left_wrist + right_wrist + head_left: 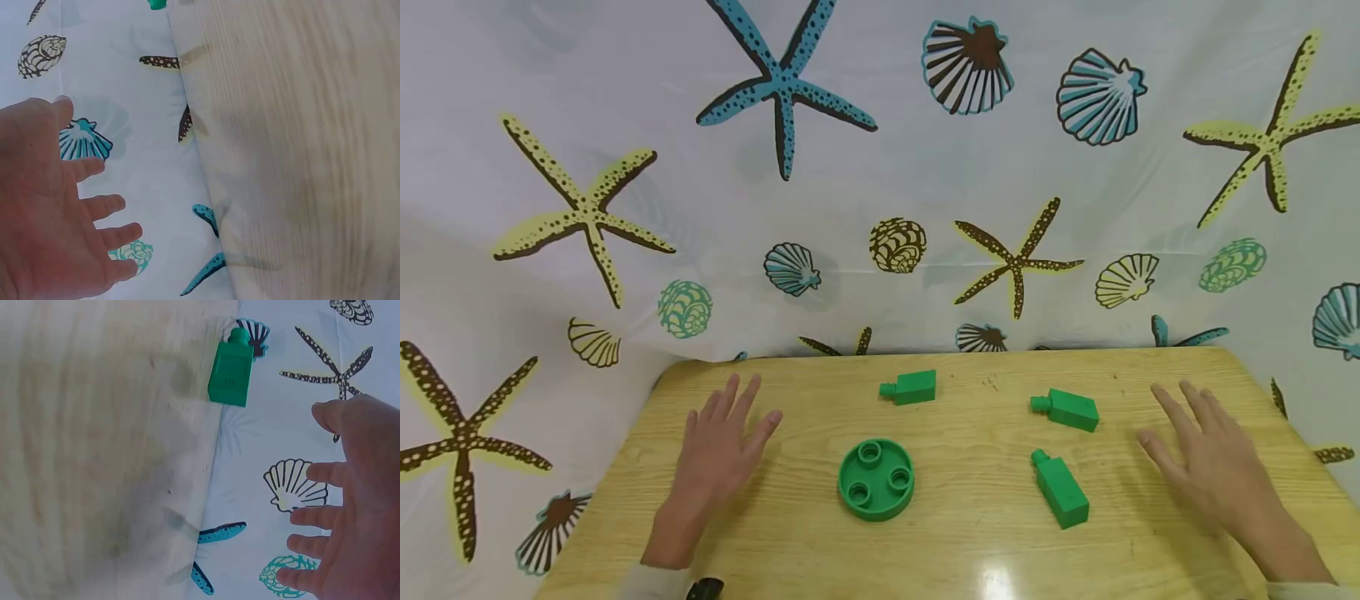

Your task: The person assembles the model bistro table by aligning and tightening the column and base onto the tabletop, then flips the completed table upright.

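My left hand [718,446] is at the left of the table with fingers spread, holding nothing. My right hand [1213,458] is likewise spread and bare at the right. Between them lies a round green base [880,508] with three raised ring sockets inside its rim. Three green bottle-shaped blocks with round knobs lie on their sides: one block [917,387] behind the base, a second block [1075,410] nearest my right hand, and a third block [1063,493] in front of that one. The right wrist view shows one green block [230,374] apart from the fingers.
The wooden table [955,558] carries these pieces. A white curtain [865,183] printed with starfish and shells hangs along its back edge and both sides. A dark object [705,589] shows beside the left sleeve at the bottom edge.
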A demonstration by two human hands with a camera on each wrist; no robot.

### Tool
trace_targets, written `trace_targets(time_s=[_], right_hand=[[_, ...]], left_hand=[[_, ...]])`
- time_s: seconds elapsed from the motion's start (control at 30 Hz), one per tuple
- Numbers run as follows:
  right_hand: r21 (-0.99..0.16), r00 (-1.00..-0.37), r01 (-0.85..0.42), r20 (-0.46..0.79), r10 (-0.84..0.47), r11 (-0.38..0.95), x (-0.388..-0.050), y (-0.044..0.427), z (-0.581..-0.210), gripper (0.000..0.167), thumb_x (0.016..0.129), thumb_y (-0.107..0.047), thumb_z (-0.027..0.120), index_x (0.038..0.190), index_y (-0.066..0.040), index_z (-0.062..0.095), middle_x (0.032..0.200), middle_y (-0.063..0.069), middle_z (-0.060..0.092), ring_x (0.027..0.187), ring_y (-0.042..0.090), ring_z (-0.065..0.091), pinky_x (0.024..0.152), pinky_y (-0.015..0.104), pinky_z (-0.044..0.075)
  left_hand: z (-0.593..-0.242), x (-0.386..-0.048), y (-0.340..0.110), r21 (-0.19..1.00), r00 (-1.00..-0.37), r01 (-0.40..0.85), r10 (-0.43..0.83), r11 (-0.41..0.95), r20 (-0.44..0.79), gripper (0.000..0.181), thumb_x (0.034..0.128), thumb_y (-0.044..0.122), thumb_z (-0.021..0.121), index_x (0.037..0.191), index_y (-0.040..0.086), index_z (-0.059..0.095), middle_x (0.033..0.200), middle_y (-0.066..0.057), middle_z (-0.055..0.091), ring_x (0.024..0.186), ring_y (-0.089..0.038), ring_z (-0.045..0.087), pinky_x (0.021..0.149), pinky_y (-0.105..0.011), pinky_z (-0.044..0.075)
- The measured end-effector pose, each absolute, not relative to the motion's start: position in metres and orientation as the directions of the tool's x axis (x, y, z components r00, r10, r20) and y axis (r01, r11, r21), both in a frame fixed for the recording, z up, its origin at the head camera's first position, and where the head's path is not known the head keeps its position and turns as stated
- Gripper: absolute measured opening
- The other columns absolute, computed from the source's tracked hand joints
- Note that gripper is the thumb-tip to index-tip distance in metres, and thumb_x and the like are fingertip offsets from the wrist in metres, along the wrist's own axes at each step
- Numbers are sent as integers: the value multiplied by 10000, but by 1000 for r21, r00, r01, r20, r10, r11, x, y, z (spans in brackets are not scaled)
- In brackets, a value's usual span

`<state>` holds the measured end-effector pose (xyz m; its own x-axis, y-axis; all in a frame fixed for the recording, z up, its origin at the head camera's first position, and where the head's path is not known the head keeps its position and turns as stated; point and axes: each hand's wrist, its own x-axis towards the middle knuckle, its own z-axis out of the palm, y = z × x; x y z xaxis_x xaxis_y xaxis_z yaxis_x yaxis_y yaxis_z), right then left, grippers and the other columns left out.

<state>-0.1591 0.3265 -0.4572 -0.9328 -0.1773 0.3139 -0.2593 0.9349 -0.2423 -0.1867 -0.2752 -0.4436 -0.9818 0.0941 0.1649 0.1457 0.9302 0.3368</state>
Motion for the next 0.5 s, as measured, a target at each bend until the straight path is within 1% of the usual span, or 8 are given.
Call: trace_targets(time_s=[0.1,0.23,0.37,0.43,0.5], right_hand=[[-278,-927,-272,334,-173,921,-151,319,-460,672,1053,-408,581,1585,-64,358,1523,366,346,1348,621,333,1000,778,325],[-338,-920,-274,364,-143,900,-144,306,-461,632,1044,-380,610,1567,-92,404,1499,340,398,1310,582,395,892,790,387],[-357,-905,-288,404,-131,889,-137,295,-458,596,1024,-356,653,1528,-94,473,1470,316,456,1272,565,442,869,767,417],[-370,-904,-289,409,-124,883,-134,291,-457,588,1017,-348,667,1513,-84,492,1456,302,476,1252,559,458,850,758,431],[-416,-911,-286,398,-110,863,-130,287,-456,578,1015,-330,674,1506,-77,500,1448,281,488,1241,547,468,838,749,437]], left_hand=[[-445,-181,-266,348,-980,158,103,924,169,733,1078,572,392,1625,93,297,1669,-258,161,1483,-544,172,1116,-789,94],[-445,-173,-255,375,-976,181,120,909,180,703,1076,546,439,1592,74,371,1646,-276,211,1479,-534,203,1115,-791,120],[-444,-166,-245,469,-976,205,141,859,169,655,1067,489,517,1554,57,434,1597,-313,288,1436,-557,281,1103,-768,229],[-443,-163,-239,530,-978,206,149,822,148,643,1065,473,534,1548,58,441,1585,-315,304,1427,-557,296,1095,-750,277],[-442,-161,-234,585,-979,204,160,785,127,641,1067,468,534,1552,60,434,1590,-299,303,1439,-539,288,1104,-729,294]])
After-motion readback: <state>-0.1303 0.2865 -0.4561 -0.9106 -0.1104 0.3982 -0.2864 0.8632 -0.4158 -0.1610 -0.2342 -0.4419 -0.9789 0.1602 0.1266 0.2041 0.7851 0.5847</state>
